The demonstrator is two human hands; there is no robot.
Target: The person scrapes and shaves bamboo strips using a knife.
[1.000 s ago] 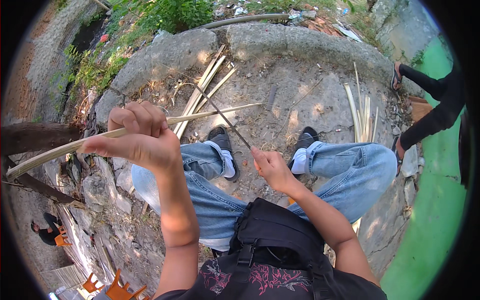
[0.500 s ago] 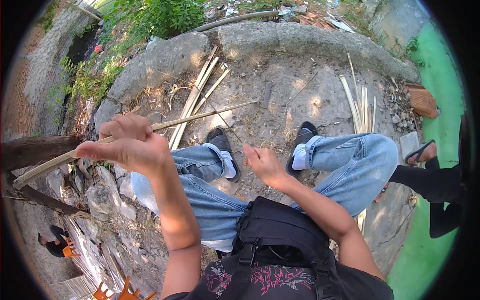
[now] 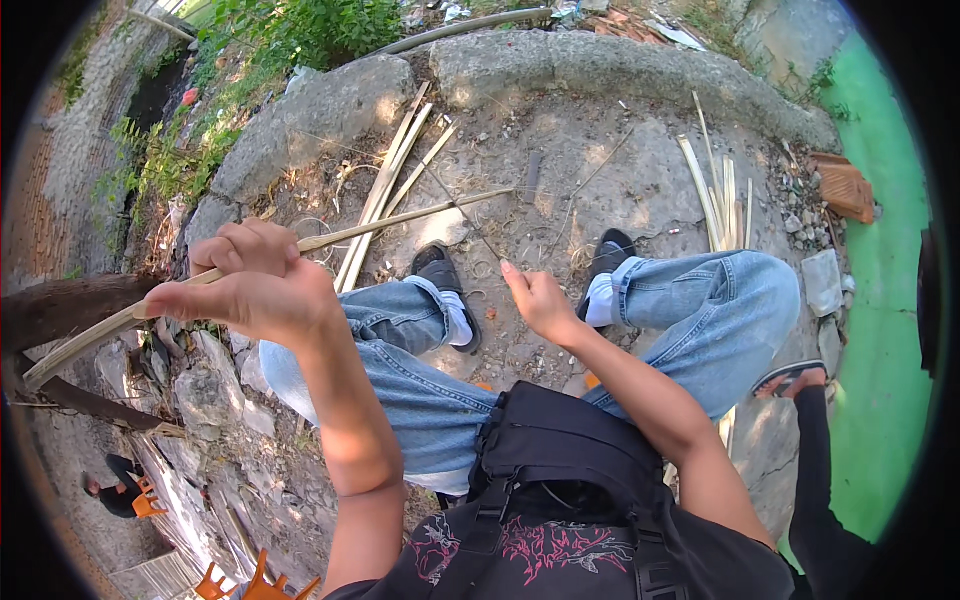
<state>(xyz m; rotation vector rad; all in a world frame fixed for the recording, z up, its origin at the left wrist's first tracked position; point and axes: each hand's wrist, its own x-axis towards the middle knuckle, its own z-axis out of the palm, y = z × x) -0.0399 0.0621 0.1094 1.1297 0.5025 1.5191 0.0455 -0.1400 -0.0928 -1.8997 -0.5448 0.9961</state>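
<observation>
My left hand (image 3: pixel 255 275) is closed around a long pale bamboo strip (image 3: pixel 400 218), its thumb stretched along the wood. One end of the strip reaches the dark wooden post at the left; the tapered end points away to the right, above my feet. In the closed fingers of my right hand (image 3: pixel 542 303) is a thin dark rod-like tool (image 3: pixel 478 234), perhaps a blade seen edge-on. It crosses the strip near its tapered end; whether they touch I cannot tell. The tool's handle is hidden in my fist.
Split bamboo strips (image 3: pixel 385 190) lie beyond my left foot, and another bundle (image 3: pixel 722 200) lies at the right. A low stone kerb (image 3: pixel 600 70) curves across the far side. Dark branching wood (image 3: pixel 75 300) stands at left. A person's leg (image 3: pixel 812 450) is close at right.
My right hand has moved a little right and away from me, drawing the thin tool along with it. My left hand stays nearly still. The person at right has shifted their leg nearer.
</observation>
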